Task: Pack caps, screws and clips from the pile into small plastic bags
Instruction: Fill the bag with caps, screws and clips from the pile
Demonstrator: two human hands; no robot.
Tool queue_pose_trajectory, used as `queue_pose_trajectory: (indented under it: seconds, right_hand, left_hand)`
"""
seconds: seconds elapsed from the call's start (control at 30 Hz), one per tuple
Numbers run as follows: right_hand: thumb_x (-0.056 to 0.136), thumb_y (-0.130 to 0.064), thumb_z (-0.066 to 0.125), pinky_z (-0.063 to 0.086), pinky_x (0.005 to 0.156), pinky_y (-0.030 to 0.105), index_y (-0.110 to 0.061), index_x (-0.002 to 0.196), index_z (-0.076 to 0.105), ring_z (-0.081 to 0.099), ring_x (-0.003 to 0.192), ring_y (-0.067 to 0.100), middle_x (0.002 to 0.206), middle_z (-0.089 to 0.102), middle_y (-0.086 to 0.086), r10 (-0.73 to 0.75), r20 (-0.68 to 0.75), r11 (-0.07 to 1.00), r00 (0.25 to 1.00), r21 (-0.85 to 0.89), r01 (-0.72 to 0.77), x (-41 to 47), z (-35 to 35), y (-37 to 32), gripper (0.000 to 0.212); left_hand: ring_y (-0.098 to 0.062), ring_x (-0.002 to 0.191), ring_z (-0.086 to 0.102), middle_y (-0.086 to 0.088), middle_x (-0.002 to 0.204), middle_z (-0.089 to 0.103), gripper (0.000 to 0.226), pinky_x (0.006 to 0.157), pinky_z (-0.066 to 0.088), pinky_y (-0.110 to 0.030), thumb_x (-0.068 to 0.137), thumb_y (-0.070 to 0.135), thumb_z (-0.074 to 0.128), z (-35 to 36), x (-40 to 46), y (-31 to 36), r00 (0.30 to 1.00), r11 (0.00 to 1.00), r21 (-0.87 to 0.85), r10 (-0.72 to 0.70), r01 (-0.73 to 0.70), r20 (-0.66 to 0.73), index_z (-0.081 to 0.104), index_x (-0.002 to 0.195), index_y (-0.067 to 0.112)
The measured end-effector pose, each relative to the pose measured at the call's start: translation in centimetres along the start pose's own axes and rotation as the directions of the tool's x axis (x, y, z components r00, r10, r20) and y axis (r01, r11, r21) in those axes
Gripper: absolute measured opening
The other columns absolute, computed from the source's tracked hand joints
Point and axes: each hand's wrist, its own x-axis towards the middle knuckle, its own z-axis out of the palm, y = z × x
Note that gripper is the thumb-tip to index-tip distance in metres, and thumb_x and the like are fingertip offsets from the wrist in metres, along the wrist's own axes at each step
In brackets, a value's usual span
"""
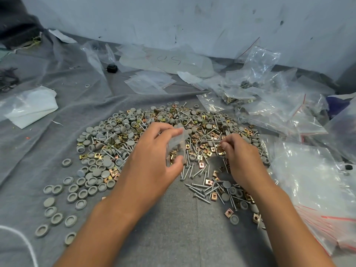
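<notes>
A broad pile point(134, 132) of grey round caps, silver screws and brass-coloured clips spreads over the grey cloth. My left hand point(154, 157) holds a small clear plastic bag point(176, 145) upright above the pile's middle, thumb and fingers pinching its sides; some clips show inside it. My right hand point(240, 157) hovers just right of the bag with fingers curled, pinching a brass clip point(220, 149) at the fingertips. Loose caps point(55, 209) lie scattered at the front left, and screws point(200, 189) lie near my right wrist.
Empty red-striped zip bags point(317, 199) are heaped at the right. Crumpled clear bags holding packed parts point(250, 87) sit at the back right. Flat small bags point(150, 81) lie behind the pile, a white bag point(30, 106) at left, a white cord point(23, 241) at front left.
</notes>
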Motion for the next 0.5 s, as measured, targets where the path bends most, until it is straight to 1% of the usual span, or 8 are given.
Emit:
queue_pose_trajectory:
  seconds: [0.07,0.13,0.2,0.23,0.33,0.4,0.47,0.5]
  right_hand:
    - [0.106,-0.031,0.047,0.035,0.058,0.015,-0.034,0.104,0.052,0.054,0.078,-0.003,0.091,0.058,-0.019,-0.002,0.023,0.999,1.0,0.049,0.001,-0.2,-0.1,-0.3,0.006]
    - [0.105,-0.03,0.049,0.039,0.058,0.011,-0.036,0.105,0.053,0.058,0.079,-0.008,0.092,0.06,-0.021,-0.01,0.031,0.994,0.999,0.105,0.007,-0.4,-0.4,-0.7,0.006]
    - [0.105,-0.029,0.051,0.043,0.062,0.011,-0.038,0.105,0.054,0.058,0.082,-0.017,0.089,0.063,-0.021,-0.015,0.039,0.978,0.999,0.208,0.006,-0.6,-0.7,-1.4,0.01]
    - [0.104,-0.027,0.052,0.045,0.064,0.012,-0.039,0.104,0.056,0.059,0.082,-0.017,0.087,0.066,-0.019,-0.016,0.046,0.958,0.999,0.286,0.002,-0.8,-0.9,-1.9,0.012]
    - [0.103,-0.02,0.054,0.05,0.067,0.022,-0.032,0.109,0.064,0.065,0.081,-0.001,0.09,0.072,-0.013,-0.064,0.066,0.81,0.996,0.587,0.013,-1.7,-1.3,-3.8,0.017]
    - [0.104,-0.014,0.054,0.052,0.067,0.022,-0.026,0.112,0.067,0.066,0.083,0.003,0.091,0.072,-0.01,-0.146,0.069,0.679,0.987,0.733,0.049,-2.6,-1.3,-5.5,0.02]
    - [0.102,-0.01,0.056,0.052,0.068,0.019,-0.024,0.113,0.069,0.067,0.086,0.004,0.093,0.073,-0.009,-0.228,0.043,0.601,0.973,0.792,0.106,-3.6,-1.0,-7.2,0.021]
    - [0.101,-0.01,0.059,0.052,0.07,0.017,-0.024,0.113,0.069,0.068,0.087,0.004,0.095,0.074,-0.01,-0.257,0.01,0.598,0.966,0.787,0.151,-4.1,-0.8,-7.8,0.021]
  left_hand:
    - [0.014,0.099,0.046,0.025,0.118,0.042,0.055,0.086,0.034,0.0,0.087,0.035,0.064,0.0,0.0,-0.1,1.0,1.0,-0.002,-0.002,0.002,0.0,0.054,0.14,0.027]
    - [0.014,0.1,0.046,0.025,0.119,0.042,0.055,0.087,0.033,0.001,0.087,0.036,0.064,0.0,0.0,-0.1,1.0,1.0,0.002,-0.001,0.001,0.004,0.054,0.14,0.027]
    - [0.015,0.1,0.045,0.024,0.119,0.042,0.056,0.087,0.033,0.002,0.086,0.036,0.063,0.0,0.0,-0.1,1.0,1.0,0.01,0.003,-0.004,0.007,0.054,0.141,0.027]
    - [0.016,0.099,0.045,0.024,0.12,0.042,0.056,0.087,0.033,0.002,0.086,0.036,0.063,0.1,0.0,-0.1,1.0,1.0,0.01,0.006,-0.006,0.007,0.054,0.141,0.027]
    - [0.017,0.098,0.044,0.023,0.12,0.042,0.054,0.086,0.034,0.001,0.087,0.033,0.065,0.2,0.0,-0.1,1.0,1.0,0.007,0.008,-0.008,0.004,0.055,0.14,0.026]
    - [0.016,0.098,0.044,0.023,0.12,0.042,0.053,0.087,0.034,-0.001,0.087,0.031,0.067,0.3,0.1,-0.2,1.0,1.0,0.001,0.013,-0.013,-0.009,0.057,0.139,0.024]
    - [0.014,0.098,0.045,0.022,0.12,0.042,0.05,0.087,0.034,-0.004,0.088,0.031,0.067,0.3,0.1,-0.3,1.0,1.0,-0.006,0.019,-0.019,-0.016,0.058,0.137,0.023]
    - [0.013,0.099,0.045,0.021,0.12,0.042,0.05,0.087,0.034,-0.006,0.087,0.032,0.067,0.4,0.1,-0.3,1.0,1.0,-0.005,0.024,-0.024,-0.019,0.058,0.136,0.023]
